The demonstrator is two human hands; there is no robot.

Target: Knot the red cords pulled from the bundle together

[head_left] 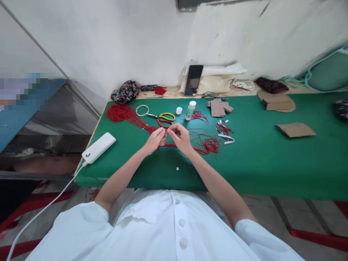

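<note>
My left hand (157,139) and my right hand (180,137) meet over the green table, both closed in a pinch on red cord (171,145). The cord's exact form between the fingertips is too small to make out. To the left lies a large bundle of red strings (121,113), whose strands run toward my left hand. Loose red strings (210,145) lie right of my right hand. Just beyond my hands are scissors (166,116) with a yellow and a red handle. A small bottle with a white cap (190,110) stands behind, near a white lid (178,110).
A white power bank (99,148) with a cable lies at the left edge. A phone (193,80) leans at the back. Cardboard pieces (217,107) and folded cardboard (295,129) lie to the right. A clear ring (142,106) rests near the scissors.
</note>
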